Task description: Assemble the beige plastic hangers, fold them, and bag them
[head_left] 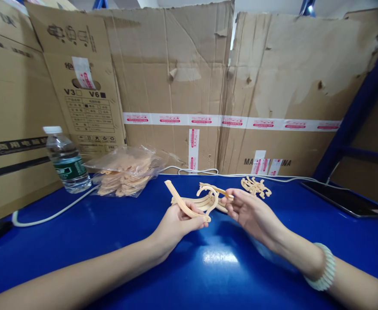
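Observation:
My left hand (184, 219) is closed on a curved beige strip (179, 199), pinching its lower end between thumb and fingers. The strip's free end points up and to the left. A beige hook-shaped piece (215, 199) rises from beside my left fingertips and curls over at the top; whether it is joined to the strip I cannot tell. My right hand (249, 213) is closed in a pinch on the near end of a thin beige piece (216, 188). More curved beige strips (193, 200) lie on the table behind both hands, partly hidden.
A clear plastic bag (127, 172) of beige pieces and a water bottle (68, 161) stand at the left. Small curved beige pieces (256, 187) are piled right of centre. A dark flat device (340, 199) lies farther right. Cardboard (176, 86) walls the back, with a white cable (256, 175) along it.

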{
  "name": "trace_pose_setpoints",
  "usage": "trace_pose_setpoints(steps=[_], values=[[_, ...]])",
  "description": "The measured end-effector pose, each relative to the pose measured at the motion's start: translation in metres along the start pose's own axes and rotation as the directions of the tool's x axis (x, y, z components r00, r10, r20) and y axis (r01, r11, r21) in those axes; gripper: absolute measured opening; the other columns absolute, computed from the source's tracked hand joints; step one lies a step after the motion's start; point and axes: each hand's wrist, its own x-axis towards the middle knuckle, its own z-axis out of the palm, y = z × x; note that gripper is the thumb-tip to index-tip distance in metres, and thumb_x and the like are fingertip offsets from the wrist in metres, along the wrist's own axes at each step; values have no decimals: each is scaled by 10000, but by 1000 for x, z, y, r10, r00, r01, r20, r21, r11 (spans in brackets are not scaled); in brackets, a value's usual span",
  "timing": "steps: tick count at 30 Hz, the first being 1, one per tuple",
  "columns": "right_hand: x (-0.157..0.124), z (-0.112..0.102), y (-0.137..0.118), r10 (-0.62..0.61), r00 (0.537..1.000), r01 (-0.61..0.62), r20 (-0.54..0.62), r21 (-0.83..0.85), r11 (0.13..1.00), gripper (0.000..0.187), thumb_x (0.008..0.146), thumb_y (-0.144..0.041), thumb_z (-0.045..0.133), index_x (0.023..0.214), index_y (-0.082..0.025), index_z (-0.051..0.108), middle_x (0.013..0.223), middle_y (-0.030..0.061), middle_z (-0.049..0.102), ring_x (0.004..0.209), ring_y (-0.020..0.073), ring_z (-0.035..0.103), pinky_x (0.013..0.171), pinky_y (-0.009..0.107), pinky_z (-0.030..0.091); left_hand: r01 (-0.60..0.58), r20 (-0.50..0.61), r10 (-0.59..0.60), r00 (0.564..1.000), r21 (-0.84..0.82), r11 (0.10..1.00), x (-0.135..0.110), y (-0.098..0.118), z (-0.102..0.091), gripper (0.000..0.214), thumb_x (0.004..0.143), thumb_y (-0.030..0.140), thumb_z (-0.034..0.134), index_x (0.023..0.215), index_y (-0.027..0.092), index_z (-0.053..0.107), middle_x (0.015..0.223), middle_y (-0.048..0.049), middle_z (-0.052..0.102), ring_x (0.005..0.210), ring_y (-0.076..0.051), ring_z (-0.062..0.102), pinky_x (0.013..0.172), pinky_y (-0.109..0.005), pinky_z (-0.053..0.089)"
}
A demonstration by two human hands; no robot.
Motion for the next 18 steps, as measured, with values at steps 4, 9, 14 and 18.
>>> trace_pose_setpoints(steps=[4, 9, 14, 18], values=[[-5, 3, 12, 21, 1000, -20, 12, -52, 998, 337, 644, -223, 856, 850, -198, 591, 810, 22, 710, 619, 92, 572, 638, 228, 473, -7, 16, 7, 1000, 10, 1000, -1, 1, 1, 317, 614, 141, 817, 770, 157, 541, 724, -21, 726, 719, -165, 703, 745, -275, 521], [-11, 6, 22, 75, 994, -70, 74, -65, 995, 476, 614, -223, 886, 1000, -211, 606, 836, 20, 721, 713, 101, 622, 707, 222, 493, 23, 6, -24, 1000, 57, 998, 0, 1, 0, 230, 612, 144, 805, 799, 143, 672, 729, -35, 738, 725, -173, 694, 757, -286, 528], [-12, 9, 21, 78, 984, -56, 158, -142, 988, 306, 643, -267, 871, 868, -161, 694, 787, 14, 690, 720, 101, 634, 687, 203, 506, -59, 126, 43, 991, 131, 990, 2, 1, -2, 107, 679, 160, 758, 785, 172, 752, 828, -37, 739, 798, -168, 666, 786, -264, 510], [-13, 9, 22, 57, 983, -24, 176, -188, 982, 291, 649, -280, 864, 853, -163, 694, 782, 13, 682, 708, 115, 640, 701, 234, 518, -94, 165, 58, 985, 218, 971, 2, 3, -2, 27, 708, 183, 739, 732, 176, 751, 781, -30, 704, 769, -170, 641, 748, -264, 500]])
